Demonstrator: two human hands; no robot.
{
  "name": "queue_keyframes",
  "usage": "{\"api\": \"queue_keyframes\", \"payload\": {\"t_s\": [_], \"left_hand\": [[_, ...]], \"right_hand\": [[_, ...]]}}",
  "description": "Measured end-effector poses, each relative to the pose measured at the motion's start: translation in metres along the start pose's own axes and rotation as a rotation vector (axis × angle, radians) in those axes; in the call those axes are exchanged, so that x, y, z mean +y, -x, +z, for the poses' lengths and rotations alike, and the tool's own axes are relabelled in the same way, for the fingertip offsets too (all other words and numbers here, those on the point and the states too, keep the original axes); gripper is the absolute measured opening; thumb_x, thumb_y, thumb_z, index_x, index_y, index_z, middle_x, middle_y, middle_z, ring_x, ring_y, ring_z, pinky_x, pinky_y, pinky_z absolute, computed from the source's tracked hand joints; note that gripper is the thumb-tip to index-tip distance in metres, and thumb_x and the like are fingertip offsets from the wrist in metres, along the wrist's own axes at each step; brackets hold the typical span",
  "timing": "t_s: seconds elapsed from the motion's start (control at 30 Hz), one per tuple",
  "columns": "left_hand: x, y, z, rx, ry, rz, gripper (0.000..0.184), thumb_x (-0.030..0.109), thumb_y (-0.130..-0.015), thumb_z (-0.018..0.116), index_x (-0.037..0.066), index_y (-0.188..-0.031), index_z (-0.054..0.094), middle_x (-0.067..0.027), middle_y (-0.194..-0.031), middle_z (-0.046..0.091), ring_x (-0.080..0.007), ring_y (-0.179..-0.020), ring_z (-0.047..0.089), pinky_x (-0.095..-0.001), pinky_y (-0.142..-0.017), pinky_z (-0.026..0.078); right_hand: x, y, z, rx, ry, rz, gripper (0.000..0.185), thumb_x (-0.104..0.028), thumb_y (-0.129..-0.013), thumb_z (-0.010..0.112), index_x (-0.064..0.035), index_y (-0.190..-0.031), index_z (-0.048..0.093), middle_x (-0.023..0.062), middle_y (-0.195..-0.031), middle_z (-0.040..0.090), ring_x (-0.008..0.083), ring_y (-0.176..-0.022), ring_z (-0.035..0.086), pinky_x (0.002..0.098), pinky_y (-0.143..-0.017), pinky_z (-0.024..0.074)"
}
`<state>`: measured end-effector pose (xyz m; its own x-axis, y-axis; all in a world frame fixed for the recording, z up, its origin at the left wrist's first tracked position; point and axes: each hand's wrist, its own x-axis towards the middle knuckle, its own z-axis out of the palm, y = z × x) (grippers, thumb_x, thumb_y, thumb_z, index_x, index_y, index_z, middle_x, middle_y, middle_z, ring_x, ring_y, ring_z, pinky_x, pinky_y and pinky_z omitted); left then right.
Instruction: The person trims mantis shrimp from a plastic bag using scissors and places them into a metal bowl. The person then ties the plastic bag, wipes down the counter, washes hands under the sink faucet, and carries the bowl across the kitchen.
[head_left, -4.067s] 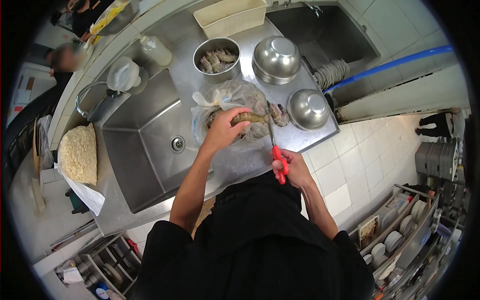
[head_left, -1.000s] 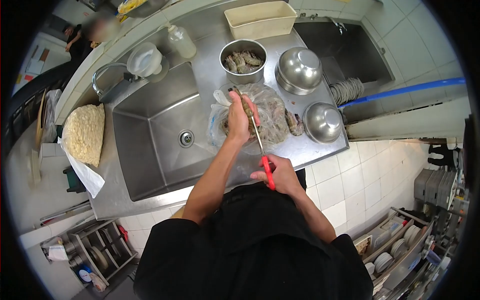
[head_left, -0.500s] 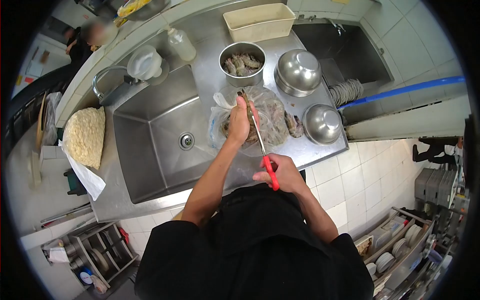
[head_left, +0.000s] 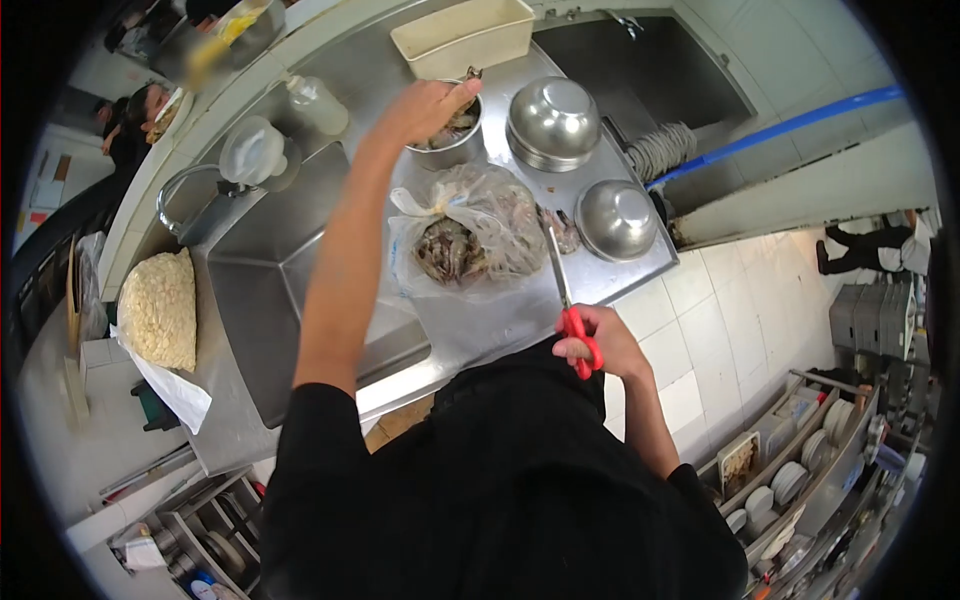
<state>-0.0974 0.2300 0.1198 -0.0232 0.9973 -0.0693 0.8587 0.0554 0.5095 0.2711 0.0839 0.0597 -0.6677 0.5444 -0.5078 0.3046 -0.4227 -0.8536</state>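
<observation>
My left hand [head_left: 425,110] reaches over the round metal pot [head_left: 462,152], which holds shrimp. Its fingers are closed on a shrimp [head_left: 474,74], whose tip shows beyond the fingertips. Red-handled scissors [head_left: 577,335] are gripped in my right hand [head_left: 608,345] near the counter's front edge, blades pointing away from me. Between the hands lies an opened clear plastic bag [head_left: 500,215] with a dark heap of shrimp [head_left: 450,252] in its mouth. A few shrimp pieces [head_left: 562,232] rest on the steel right of the bag, close to the scissor blades.
Upturned metal bowls [head_left: 555,115] and a smaller one [head_left: 617,220] stand at the right. A cream tub [head_left: 465,38] is behind the pot. The sink [head_left: 275,300], a squeeze bottle [head_left: 318,105] and a bag of pale pieces [head_left: 158,310] are left. People are beyond the counter.
My left hand has moved from above the bag to the pot, carrying the shrimp. The scissors have come away from the shrimp, to the right with my right hand. The camera view has shifted.
</observation>
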Motion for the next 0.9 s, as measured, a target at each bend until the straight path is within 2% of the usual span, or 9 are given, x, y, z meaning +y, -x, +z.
{"api": "queue_keyframes", "payload": {"t_s": [0.13, 0.2, 0.33, 0.53, 0.6, 0.63, 0.7, 0.77, 0.9], "left_hand": [[-0.004, -0.013, 0.035, 0.217, -0.281, 0.340, 0.052, 0.052, -0.094, 0.048, 0.004, -0.092, 0.069, -0.0152, -0.091, 0.068, -0.0307, -0.088, 0.063, -0.0422, -0.077, 0.050], [0.035, 0.012, 0.072, 0.141, -0.295, 0.444, 0.035, 0.038, -0.086, 0.060, 0.008, -0.103, 0.068, -0.0103, -0.104, 0.067, -0.0303, -0.100, 0.061, -0.0439, -0.084, 0.049], [0.075, 0.043, 0.180, -0.161, -0.389, 0.686, 0.026, 0.018, -0.078, 0.063, 0.010, -0.103, 0.064, -0.0096, -0.098, 0.065, -0.0271, -0.101, 0.059, -0.0446, -0.081, 0.048], [0.080, 0.070, 0.231, -0.012, -0.481, 0.582, 0.038, 0.007, -0.079, 0.056, 0.010, -0.116, 0.055, -0.0096, -0.095, 0.063, -0.0279, -0.096, 0.060, -0.0441, -0.077, 0.048], [0.081, 0.065, 0.213, 0.038, 0.097, 0.294, 0.039, 0.005, -0.082, 0.057, 0.008, -0.121, 0.052, -0.0100, -0.097, 0.063, -0.0297, -0.092, 0.062, -0.0424, -0.075, 0.049], [0.085, 0.069, 0.192, 0.037, 0.091, 0.293, 0.039, 0.005, -0.082, 0.057, 0.008, -0.121, 0.052, -0.0100, -0.097, 0.063, -0.0297, -0.092, 0.062, -0.0424, -0.075, 0.049], [0.084, 0.083, 0.144, 0.137, 0.624, -0.086, 0.042, 0.003, -0.084, 0.059, 0.005, -0.125, 0.049, -0.0123, -0.103, 0.063, -0.0300, -0.089, 0.063, -0.0396, -0.074, 0.050], [0.047, 0.091, 0.145, 0.232, 0.993, -0.228, 0.048, 0.001, -0.083, 0.060, 0.006, -0.128, 0.044, -0.0210, -0.115, 0.059, -0.0337, -0.097, 0.060, -0.0425, -0.080, 0.051], [0.012, 0.135, 0.135, 0.584, 0.683, -0.257, 0.046, -0.003, -0.079, 0.059, 0.006, -0.123, 0.050, -0.0204, -0.118, 0.057, -0.0342, -0.103, 0.057, -0.0415, -0.085, 0.048]], "right_hand": [[0.007, 0.022, -0.025, 0.148, 0.025, -0.013, 0.034, -0.018, -0.075, 0.082, 0.0007, -0.094, 0.061, 0.0033, -0.069, 0.061, 0.0102, -0.058, 0.059, 0.0254, -0.053, 0.0478], [0.011, 0.033, -0.035, 0.214, -0.009, -0.003, 0.034, -0.021, -0.075, 0.080, 0.0006, -0.092, 0.061, 0.0033, -0.068, 0.060, 0.0102, -0.057, 0.059, 0.0244, -0.053, 0.0468], [0.012, 0.037, -0.042, 0.329, -0.004, -0.024, 0.033, -0.022, -0.077, 0.079, 0.0010, -0.091, 0.061, 0.0025, -0.066, 0.059, 0.0102, -0.055, 0.057, 0.0237, -0.053, 0.0454], [0.014, 0.029, -0.043, 0.369, 0.006, -0.048, 0.034, -0.021, -0.077, 0.081, 0.0014, -0.092, 0.060, 0.0028, -0.065, 0.058, 0.0102, -0.054, 0.057, 0.0249, -0.049, 0.0459], [0.014, 0.026, -0.040, 0.376, -0.008, -0.051, 0.034, -0.021, -0.077, 0.080, 0.0014, -0.092, 0.060, 0.0028, -0.065, 0.058, 0.0101, -0.054, 0.057, 0.0248, -0.049, 0.0458], [0.011, 0.025, -0.037, 0.367, -0.007, -0.048, 0.033, -0.021, -0.077, 0.080, 0.0012, -0.091, 0.060, 0.0027, -0.065, 0.058, 0.0100, -0.054, 0.057, 0.0248, -0.049, 0.0460], [0.008, 0.022, -0.034, 0.356, -0.014, -0.052, 0.033, -0.021, -0.077, 0.080, 0.0011, -0.091, 0.060, 0.0026, -0.065, 0.058, 0.0100, -0.055, 0.057, 0.0248, -0.050, 0.0462], [0.007, 0.019, -0.032, 0.323, -0.014, -0.055, 0.033, -0.021, -0.077, 0.080, 0.0009, -0.090, 0.060, 0.0026, -0.064, 0.058, 0.0101, -0.055, 0.058, 0.0246, -0.050, 0.0466], [0.011, 0.015, -0.034, 0.268, 0.015, -0.043, 0.032, -0.020, -0.078, 0.079, 0.0019, -0.091, 0.060, 0.0035, -0.068, 0.059, 0.0104, -0.056, 0.058, 0.0247, -0.051, 0.0470]]}}
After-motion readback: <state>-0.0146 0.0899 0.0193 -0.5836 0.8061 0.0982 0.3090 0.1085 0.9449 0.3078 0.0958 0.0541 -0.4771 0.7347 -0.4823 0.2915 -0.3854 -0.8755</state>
